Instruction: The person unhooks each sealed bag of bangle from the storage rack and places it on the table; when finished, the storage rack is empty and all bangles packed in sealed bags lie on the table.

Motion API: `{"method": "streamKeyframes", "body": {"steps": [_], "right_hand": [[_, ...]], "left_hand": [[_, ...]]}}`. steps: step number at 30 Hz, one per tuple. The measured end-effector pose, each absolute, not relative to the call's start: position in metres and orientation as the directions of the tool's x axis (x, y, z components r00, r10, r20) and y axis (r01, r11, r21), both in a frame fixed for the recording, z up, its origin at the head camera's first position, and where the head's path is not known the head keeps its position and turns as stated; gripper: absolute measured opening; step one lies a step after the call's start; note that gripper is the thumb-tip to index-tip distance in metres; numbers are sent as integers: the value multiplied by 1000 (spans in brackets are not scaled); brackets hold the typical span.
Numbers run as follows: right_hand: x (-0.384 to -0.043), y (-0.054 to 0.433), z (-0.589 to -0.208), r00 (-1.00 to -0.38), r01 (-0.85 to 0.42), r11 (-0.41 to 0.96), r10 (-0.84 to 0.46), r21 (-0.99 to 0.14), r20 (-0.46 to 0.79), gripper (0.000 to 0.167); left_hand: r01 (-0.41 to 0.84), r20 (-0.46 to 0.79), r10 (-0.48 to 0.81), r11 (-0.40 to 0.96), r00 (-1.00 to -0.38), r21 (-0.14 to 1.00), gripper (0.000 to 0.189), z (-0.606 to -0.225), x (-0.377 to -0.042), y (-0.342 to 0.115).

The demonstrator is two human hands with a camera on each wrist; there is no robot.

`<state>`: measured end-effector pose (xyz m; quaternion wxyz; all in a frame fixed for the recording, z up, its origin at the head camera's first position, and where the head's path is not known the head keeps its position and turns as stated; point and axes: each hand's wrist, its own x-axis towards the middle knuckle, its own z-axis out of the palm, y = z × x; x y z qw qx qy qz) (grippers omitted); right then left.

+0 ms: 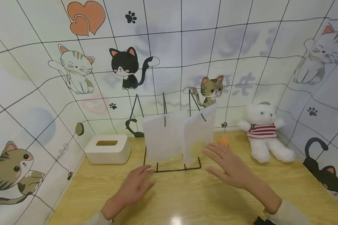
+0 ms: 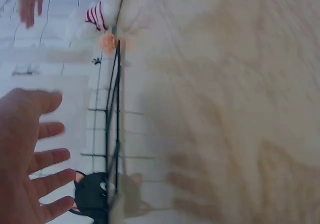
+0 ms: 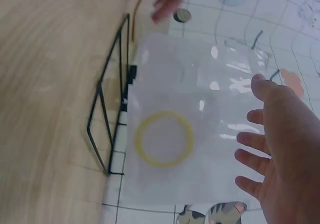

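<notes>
A black wire rack (image 1: 171, 170) stands on the wooden table with two translucent white plastic bags (image 1: 164, 137) upright in it. A yellow ring (image 3: 138, 139) shows on the right-hand bag (image 1: 198, 132). My left hand (image 1: 133, 184) is over the table at the rack's front left corner, fingers spread and holding nothing. To the right of the rack, my right hand (image 1: 228, 165) has its fingers extended, the fingertips close beside the right-hand bag in the head view. In the right wrist view, that hand's fingers overlap the edge of the bags.
A white tissue box (image 1: 108, 156) sits left of the rack. At the back right is a white teddy bear (image 1: 262, 134) in a red-striped shirt, with a small orange bumpy object (image 1: 223, 142) near it. A cat-patterned cloth (image 1: 169, 40) hangs behind and along the sides.
</notes>
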<state>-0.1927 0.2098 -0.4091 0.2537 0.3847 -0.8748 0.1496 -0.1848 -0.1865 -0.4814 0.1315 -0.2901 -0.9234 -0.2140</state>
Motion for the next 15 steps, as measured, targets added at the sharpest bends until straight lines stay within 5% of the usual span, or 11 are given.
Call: {"method": "streamKeyframes", "body": {"steps": [5, 9, 15], "right_hand": [[-202, 221, -399, -530, -750, 658, -537, -67, 656, 45], [-209, 230, -396, -522, -744, 655, -448, -130, 726, 33], [-221, 232, -399, -522, -740, 637, -342, -216, 781, 27]], "left_hand": [[452, 395, 274, 749, -877, 484, 12, -501, -200, -196], [386, 338, 219, 716, -915, 582, 12, -513, -211, -203], [452, 380, 258, 636, -888, 625, 24, -532, -222, -207]]}}
